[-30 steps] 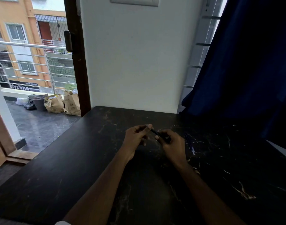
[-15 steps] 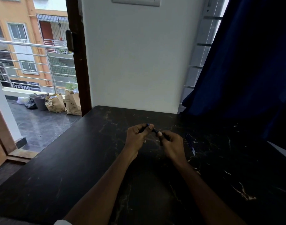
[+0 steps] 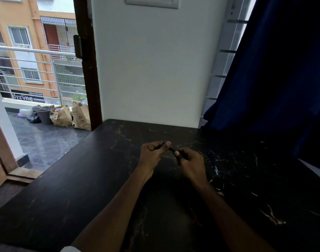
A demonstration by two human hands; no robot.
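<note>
- far left, out on the balcony: brown paper bags (image 3: 62, 115) right beside a dark bucket (image 3: 44, 116), by the railing
- black marble table (image 3: 79, 179) fills the bottom half, its back edge vs the white wall (image 3: 152, 70)
- left hand (image 3: 152, 155) mid-frame over the table, fingers curled, thumb + index pinching the left end of a thin dark pen (image 3: 172, 149)
- pen sits btw both hands, tilted, w/ a bit of blue poking out past the left thumb
- right hand (image 3: 191, 162) close by, fingers curled round the pen's other end, thumb tip on it
- just right of that hand: a blue pen (image 3: 213, 163) lying flat on the table, untouched
- far right: dark blue curtain (image 3: 273, 70) hanging by the table's corner
</note>
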